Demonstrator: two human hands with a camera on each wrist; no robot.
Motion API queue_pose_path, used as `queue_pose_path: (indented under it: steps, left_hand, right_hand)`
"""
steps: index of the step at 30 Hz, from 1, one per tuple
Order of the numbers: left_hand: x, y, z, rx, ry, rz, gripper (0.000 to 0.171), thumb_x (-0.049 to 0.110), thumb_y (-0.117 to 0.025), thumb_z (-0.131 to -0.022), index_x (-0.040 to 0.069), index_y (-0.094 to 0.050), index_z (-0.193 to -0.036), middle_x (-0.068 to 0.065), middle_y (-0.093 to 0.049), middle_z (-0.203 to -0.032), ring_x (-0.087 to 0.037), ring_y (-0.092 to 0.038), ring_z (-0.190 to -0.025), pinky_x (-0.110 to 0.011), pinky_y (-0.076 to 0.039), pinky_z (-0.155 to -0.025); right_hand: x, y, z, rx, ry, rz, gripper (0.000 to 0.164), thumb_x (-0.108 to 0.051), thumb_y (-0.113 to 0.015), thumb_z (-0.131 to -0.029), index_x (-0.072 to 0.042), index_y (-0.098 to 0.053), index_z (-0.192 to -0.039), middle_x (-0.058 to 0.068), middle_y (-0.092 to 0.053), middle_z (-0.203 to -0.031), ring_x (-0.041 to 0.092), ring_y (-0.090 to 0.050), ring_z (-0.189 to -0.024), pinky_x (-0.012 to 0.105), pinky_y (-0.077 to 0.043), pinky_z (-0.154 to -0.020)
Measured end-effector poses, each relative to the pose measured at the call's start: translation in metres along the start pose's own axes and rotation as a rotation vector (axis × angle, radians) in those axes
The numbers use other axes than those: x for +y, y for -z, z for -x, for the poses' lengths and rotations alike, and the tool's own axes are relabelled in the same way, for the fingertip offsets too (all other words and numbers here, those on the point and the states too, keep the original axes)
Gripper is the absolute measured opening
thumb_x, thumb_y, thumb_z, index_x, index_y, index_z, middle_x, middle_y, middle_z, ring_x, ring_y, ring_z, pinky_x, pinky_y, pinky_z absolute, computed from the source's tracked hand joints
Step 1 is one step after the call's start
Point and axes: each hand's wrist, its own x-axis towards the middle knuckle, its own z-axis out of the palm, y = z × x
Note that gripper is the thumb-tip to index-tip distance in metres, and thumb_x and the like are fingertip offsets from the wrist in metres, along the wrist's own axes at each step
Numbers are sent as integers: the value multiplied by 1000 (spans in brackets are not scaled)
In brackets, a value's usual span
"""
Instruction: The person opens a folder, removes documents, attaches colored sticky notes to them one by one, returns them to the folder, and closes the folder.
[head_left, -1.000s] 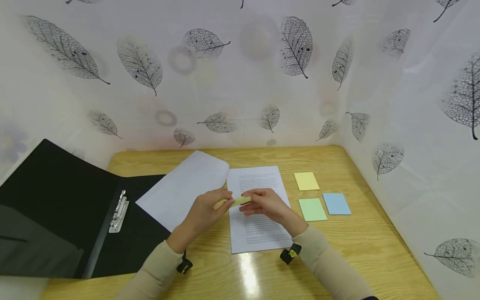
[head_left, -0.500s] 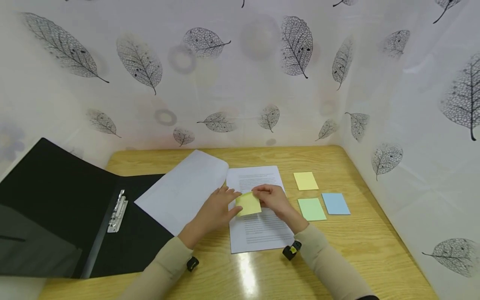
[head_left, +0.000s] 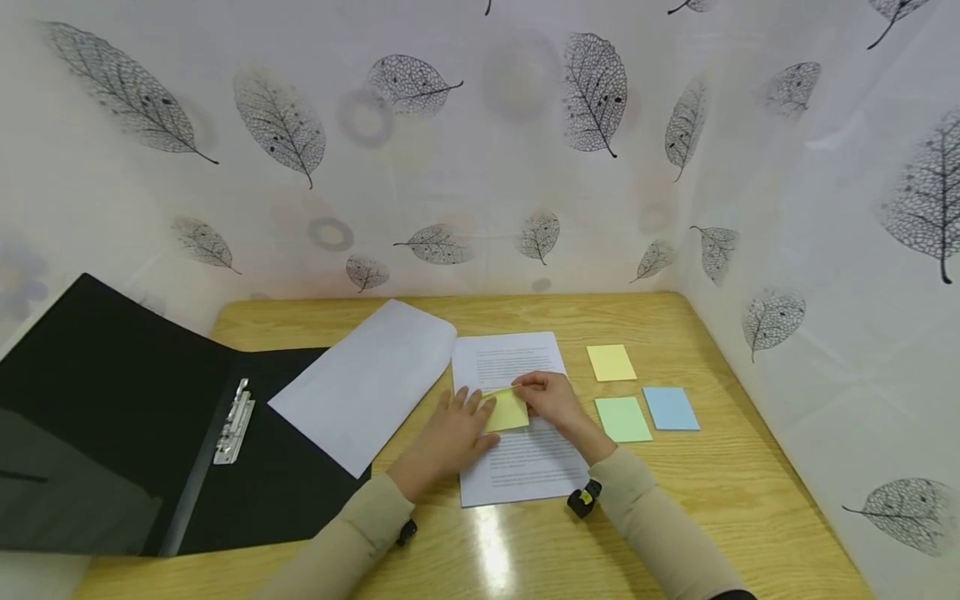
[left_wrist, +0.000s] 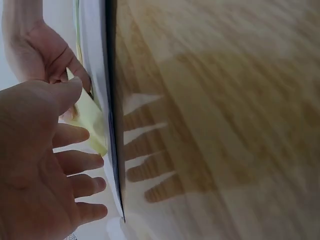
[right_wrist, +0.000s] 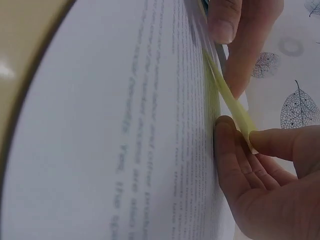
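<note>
A yellow sticky note (head_left: 509, 412) lies low over the middle of a stack of printed sheets (head_left: 517, 475). My right hand (head_left: 551, 402) pinches its upper right corner between thumb and fingers; in the right wrist view the sticky note (right_wrist: 234, 106) slants up from the page to that pinch. My left hand (head_left: 452, 431) is spread at the note's left side, its fingertips right at the note's left edge. In the left wrist view the left hand's fingers (left_wrist: 80, 161) are apart and nearly straight, beside the yellow note (left_wrist: 90, 120).
Yellow (head_left: 611, 362), green (head_left: 624, 419) and blue (head_left: 671, 408) sticky-note pads lie to the right. On the left stands an open black binder (head_left: 285, 492) with a metal clip (head_left: 236, 425). A turned white sheet (head_left: 367, 375) overlaps it. Patterned curtains (head_left: 480, 167) enclose the wooden table (head_left: 420, 575).
The yellow note, held up between both hands a second ago, has been lowered onto the printed page. My left hand has let go, opened its fingers and shifted right and down.
</note>
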Motion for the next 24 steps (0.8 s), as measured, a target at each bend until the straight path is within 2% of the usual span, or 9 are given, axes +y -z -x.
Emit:
queue_pose_path:
  steps: [7,10,13,16,18,21,24]
  left_hand:
    - [6,-4,-2,-43,44,-44,71,56,-56,-105,11,-46,-160,-23,-40,-166,-45,-38,-155,-64,-27,-127]
    - [8,-5,-2,-47,54,-39,73,58,-55,-105,12,-46,-160,-23,-38,-167,-45,-36,-156,-64,-27,-127]
    - [8,-4,-2,-51,57,-13,75,60,-56,-104,11,-46,-160,-24,-36,-168,-46,-35,-156,-65,-26,-127]
    - [9,-3,-2,-53,56,-12,77,62,-55,-104,11,-45,-161,-25,-35,-168,-46,-35,-156,-64,-29,-127]
    - [9,-3,-2,-48,52,-30,78,63,-54,-103,11,-45,-161,-25,-35,-168,-46,-36,-155,-63,-32,-125]
    - [8,-2,-3,-53,52,-52,79,64,-55,-103,12,-44,-161,-25,-34,-168,-46,-36,-155,-62,-35,-124]
    - [8,-1,-2,-51,51,-62,80,63,-58,-101,11,-46,-160,-25,-35,-168,-46,-38,-154,-62,-36,-123]
  right_hand:
    - [-3,1,-2,3,-21,91,22,-9,-67,-102,7,-74,-116,22,-79,-107,11,-70,-78,25,-61,-64]
    - [-3,1,-2,8,1,140,22,-10,-67,-102,6,-74,-116,22,-79,-108,13,-71,-79,26,-61,-64]
    - [-5,2,0,54,104,257,22,-9,-69,-100,5,-74,-117,23,-78,-113,25,-77,-88,34,-65,-73]
    - [-10,3,7,123,246,399,24,-7,-70,-97,5,-74,-118,24,-77,-117,37,-78,-99,43,-65,-80]
    - [-15,3,13,141,328,476,23,-5,-70,-96,5,-74,-117,24,-77,-115,37,-78,-97,46,-65,-81]
    - [-20,2,21,95,422,604,19,-5,-71,-97,5,-76,-112,21,-79,-111,36,-77,-100,49,-64,-85]
    - [-17,-1,24,-12,494,754,18,-6,-70,-99,4,-76,-113,18,-79,-113,35,-76,-106,50,-62,-92]
